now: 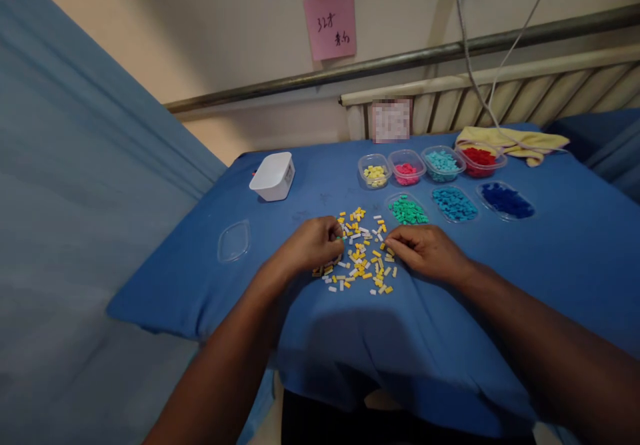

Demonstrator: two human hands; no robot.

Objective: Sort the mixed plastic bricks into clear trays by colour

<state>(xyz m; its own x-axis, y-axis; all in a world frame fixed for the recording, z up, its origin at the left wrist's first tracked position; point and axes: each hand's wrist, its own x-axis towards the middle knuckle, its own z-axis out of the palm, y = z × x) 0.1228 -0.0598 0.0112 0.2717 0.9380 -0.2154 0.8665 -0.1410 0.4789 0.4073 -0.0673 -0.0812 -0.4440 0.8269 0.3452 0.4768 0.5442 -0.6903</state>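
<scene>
Both hands are resting on a scattered pile of small yellow and white plastic bricks (361, 252) lying mid blue-cloth surface (550, 258): left hand (313, 244) and right hand (425, 250) are curling closed, fingertips pinching at pieces.

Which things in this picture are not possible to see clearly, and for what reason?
- Head view: what the left hand pinches; its curled fingers hide it.
- Head view: whether the right hand holds a piece from the yellow and white pieces; fingers cover it.
- Head view: the patch by the wall is blurred.
- Head view: the pink note; writing too small.
</scene>
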